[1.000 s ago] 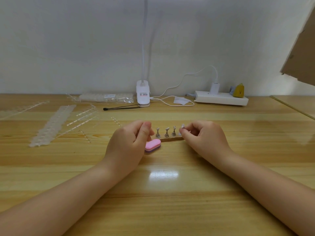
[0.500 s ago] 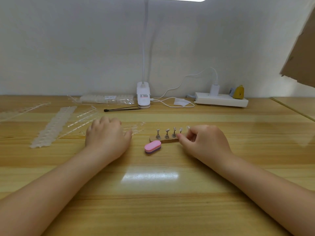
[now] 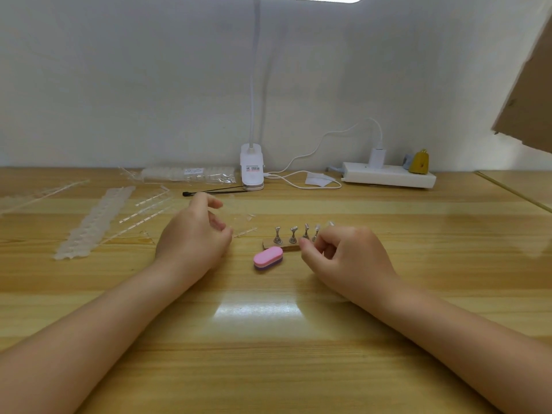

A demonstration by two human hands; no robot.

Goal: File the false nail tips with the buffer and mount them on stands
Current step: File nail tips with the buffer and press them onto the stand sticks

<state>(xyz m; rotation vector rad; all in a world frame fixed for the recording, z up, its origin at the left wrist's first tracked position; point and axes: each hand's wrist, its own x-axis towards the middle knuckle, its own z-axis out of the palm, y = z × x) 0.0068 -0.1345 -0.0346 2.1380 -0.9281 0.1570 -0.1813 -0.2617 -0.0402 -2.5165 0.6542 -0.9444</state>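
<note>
Left hand (image 3: 194,234) is hovering with fingers loosely curled over a clear nail-tip strip (image 3: 243,222); grip unclear. Right hand (image 3: 346,255) is curling, fingertips pinching at the rightmost stands (image 3: 294,236), which are sitting mid-surface (image 3: 268,339). Pink buffer (image 3: 268,257) is lying at the stands' 7 o'clock, untouched. Lamp base (image 3: 251,171) is standing at 12 o'clock.
</note>
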